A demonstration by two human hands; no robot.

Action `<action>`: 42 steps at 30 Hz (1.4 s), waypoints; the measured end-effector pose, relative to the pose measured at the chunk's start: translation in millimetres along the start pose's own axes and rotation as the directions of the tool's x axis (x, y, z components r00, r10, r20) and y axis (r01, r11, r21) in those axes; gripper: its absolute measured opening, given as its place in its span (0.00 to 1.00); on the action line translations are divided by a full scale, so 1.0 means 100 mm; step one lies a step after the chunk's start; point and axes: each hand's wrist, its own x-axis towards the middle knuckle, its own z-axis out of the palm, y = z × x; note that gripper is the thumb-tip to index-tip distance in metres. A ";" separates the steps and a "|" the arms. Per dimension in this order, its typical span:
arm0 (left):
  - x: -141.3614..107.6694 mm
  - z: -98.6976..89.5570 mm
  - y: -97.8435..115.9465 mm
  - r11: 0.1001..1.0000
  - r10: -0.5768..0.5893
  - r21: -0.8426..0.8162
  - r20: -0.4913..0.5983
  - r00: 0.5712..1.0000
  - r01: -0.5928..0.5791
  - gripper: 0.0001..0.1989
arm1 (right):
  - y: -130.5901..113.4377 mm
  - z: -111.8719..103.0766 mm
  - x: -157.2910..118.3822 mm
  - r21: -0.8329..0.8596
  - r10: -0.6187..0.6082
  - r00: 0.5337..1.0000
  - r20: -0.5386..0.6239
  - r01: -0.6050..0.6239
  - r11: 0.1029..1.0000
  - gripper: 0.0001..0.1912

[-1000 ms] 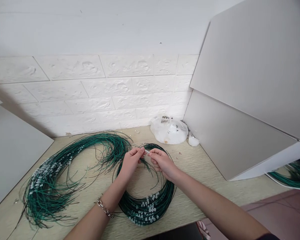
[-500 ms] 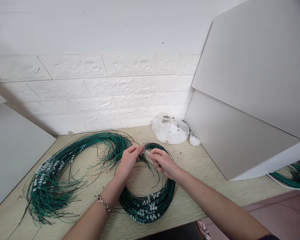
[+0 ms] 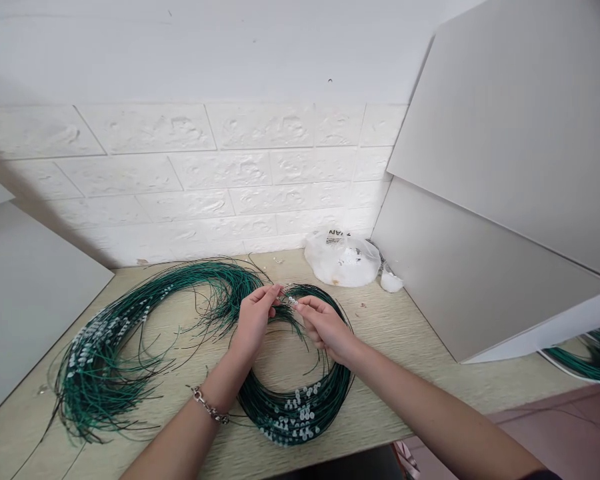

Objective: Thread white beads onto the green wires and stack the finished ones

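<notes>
My left hand point(image 3: 257, 311), with a chain bracelet point(image 3: 210, 407) at the wrist, is closed in a pinch on the end of a thin dark-green strand. Facing it, my right hand point(image 3: 325, 325) pinches small translucent white beads point(image 3: 293, 301) between thumb and forefinger, close to my left fingertips. How the strand meets these beads is too small to tell. Below both hands a ring-shaped coil of green strands point(image 3: 340, 387) lies on the table, with rows of white beads along its near side. A looser curved bundle of green strands point(image 3: 180, 277), also beaded, spreads to the left.
A clear plastic bag point(image 3: 343, 263) of white material stands against the brick-patterned wall point(image 3: 200, 173), with a small white cup-like piece point(image 3: 391, 279) beside it. Grey panels point(image 3: 500, 193) border the table point(image 3: 395, 353) on the right. More green strands point(image 3: 585, 353) lie beyond them.
Both hands have shifted slightly left, and the gap between their fingertips looks a little smaller. The coil and the loose bundle stay in place.
</notes>
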 end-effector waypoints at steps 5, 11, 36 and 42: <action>0.02 -0.02 0.01 0.990 -0.086 -0.117 -0.009 0.996 0.084 0.14 | 0.05 0.00 0.03 -0.032 -0.017 1.000 0.001 0.017 0.999 0.15; 0.05 -0.03 0.00 0.992 0.006 0.122 0.032 0.999 -0.010 0.14 | 0.07 -0.02 0.06 -0.059 -0.055 0.998 0.016 0.056 0.997 0.12; 0.07 -0.07 0.04 0.979 -0.141 -0.127 0.136 0.981 0.158 0.12 | 0.03 -0.03 0.03 -0.016 0.020 1.000 0.023 -0.020 1.000 0.14; 0.08 -0.07 0.03 0.977 -0.157 -0.136 0.066 0.985 0.165 0.12 | 0.04 -0.02 0.02 -0.028 0.024 0.999 0.031 -0.023 0.999 0.14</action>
